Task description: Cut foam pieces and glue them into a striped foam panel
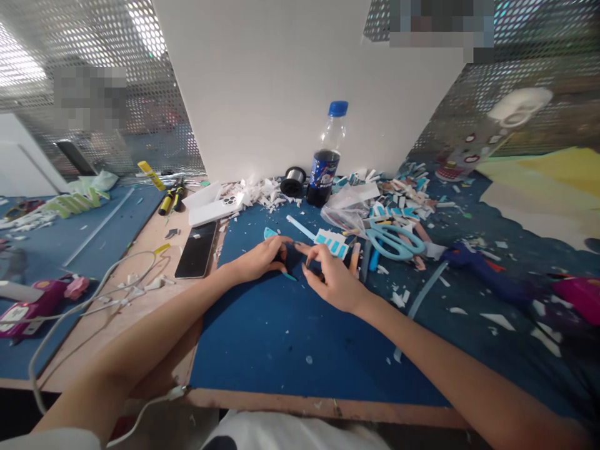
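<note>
My left hand (263, 257) is closed in a pinch above the blue mat (276, 344). A thin teal piece (289, 276) sticks out below its fingers, and a light-blue piece (269, 233) shows just beyond its knuckles. Whether these are one piece is hidden by the hand. My right hand (335, 281) is close beside it, index finger stretched toward the left fingertips, thumb apart, nothing visible in its grasp. Just past the right hand lie a white piece with blue stripes (332, 242) and a pale stick (300, 227).
Light-blue scissors (396, 241) lie to the right, near a plastic bag (347, 209) and heaped foam scraps (412, 187). A cola bottle (323, 159) and wire spool (293, 181) stand behind. Left are a dark phone (197, 250), a cable (107, 275) and a magenta glue gun (40, 306).
</note>
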Demonstrator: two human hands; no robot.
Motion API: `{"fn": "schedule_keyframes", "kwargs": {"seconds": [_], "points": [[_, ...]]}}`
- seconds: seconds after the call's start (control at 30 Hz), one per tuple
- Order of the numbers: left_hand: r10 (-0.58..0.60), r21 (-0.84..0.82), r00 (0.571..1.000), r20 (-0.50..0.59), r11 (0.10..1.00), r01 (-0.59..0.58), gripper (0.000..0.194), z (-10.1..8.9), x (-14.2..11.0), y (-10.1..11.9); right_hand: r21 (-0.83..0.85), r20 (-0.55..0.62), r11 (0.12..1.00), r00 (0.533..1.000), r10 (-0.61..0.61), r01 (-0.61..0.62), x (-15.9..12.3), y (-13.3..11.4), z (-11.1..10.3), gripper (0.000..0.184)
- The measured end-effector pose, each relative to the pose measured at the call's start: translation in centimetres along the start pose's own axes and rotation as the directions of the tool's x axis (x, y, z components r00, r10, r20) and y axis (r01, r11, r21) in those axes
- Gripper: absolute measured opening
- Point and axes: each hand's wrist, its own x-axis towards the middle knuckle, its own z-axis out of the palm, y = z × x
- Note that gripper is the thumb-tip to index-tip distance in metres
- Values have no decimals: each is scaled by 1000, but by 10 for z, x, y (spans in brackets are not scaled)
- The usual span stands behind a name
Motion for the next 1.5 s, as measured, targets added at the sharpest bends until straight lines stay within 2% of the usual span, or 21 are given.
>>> {"fn": "schedule_keyframes", "kwargs": {"seconds": [0.23, 0.4, 0.47, 0.6, 0.8, 0.97, 1.1, 1.23, 1.33, 1.5], "points": [[-31, -39, 997, -67, 999, 29, 42, 2, -1, -2, 154, -201, 987, 976, 81, -50, 3, 6, 0, 16], [-52, -66, 997, -55, 997, 48, 62, -2, 0, 0, 238, -246, 970, 963, 114, -54, 4, 10, 2, 18], [-75, -66, 996, -46, 995, 71, 64, -3, 1, 1, 261, -252, 964, 960, 124, -56, 4, 11, 2, 18], [-122, -43, 990, -68, 992, 120, 53, -2, 2, 2, 302, -240, 952, 962, 131, -54, 4, 11, 3, 19], [-78, -10, 997, -10, 997, 78, 46, -2, 0, 4, 398, -192, 916, 973, 131, -44, 3, 7, 5, 18], [-56, -27, 998, 6, 998, 56, 46, -1, 0, 7, 512, -152, 851, 963, 221, -114, 4, 9, 7, 19], [-62, -67, 997, -37, 996, 59, 46, 0, 0, 5, 594, -73, 780, 953, 294, -195, 6, 6, 6, 19], [-83, -136, 989, -124, 989, 66, 41, 1, -2, 3, 638, -19, 736, 951, 310, -227, 9, 3, 3, 18], [-115, -211, 977, -182, 974, 76, 40, 1, -2, 2, 609, -25, 762, 954, 298, -222, 10, 1, 2, 20], [-196, -396, 948, -249, 914, 85, 39, 11, 3, 4, 493, -41, 859, 982, 185, -141, 9, -6, 1, 27]]}}
